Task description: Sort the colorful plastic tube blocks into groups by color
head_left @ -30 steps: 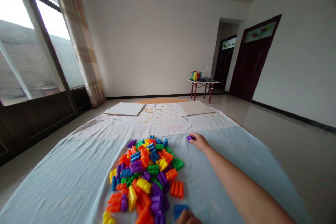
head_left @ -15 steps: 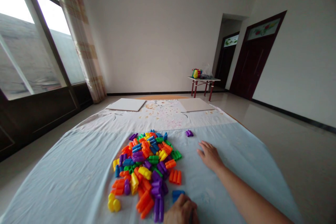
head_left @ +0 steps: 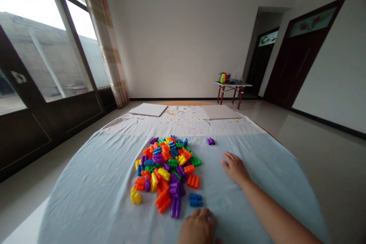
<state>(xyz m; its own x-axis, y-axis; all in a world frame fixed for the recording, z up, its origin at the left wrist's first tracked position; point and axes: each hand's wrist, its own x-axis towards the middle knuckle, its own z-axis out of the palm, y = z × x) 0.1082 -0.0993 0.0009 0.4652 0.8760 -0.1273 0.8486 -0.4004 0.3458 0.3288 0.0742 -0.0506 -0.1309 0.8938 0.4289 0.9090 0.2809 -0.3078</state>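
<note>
Near the bottom edge of the head view, my left hand (head_left: 198,227) rests low over the blue cloth, fingers loosely bent and apart, and nothing shows in it. Just beyond its fingertips lies a blue plastic building block (head_left: 195,199), apart from the hand. My right hand (head_left: 235,168) lies flat on the cloth to the right with fingers stretched out, holding nothing. Left of both hands spreads a heap of plastic building blocks (head_left: 165,173) in orange, purple, yellow, green and blue. A single purple block (head_left: 211,141) sits apart, beyond my right hand.
A light blue and floral cloth (head_left: 94,183) covers the table. Two flat boards, a white one (head_left: 149,109) and a beige one (head_left: 220,112), lie at the far end. Behind stands a small side table (head_left: 233,84) with a colourful bag (head_left: 224,77). Windows are at left.
The view has tilted down and turned slightly left. My left hand has drawn back from the blue block, which now shows whole. My right hand stays flat on the cloth.
</note>
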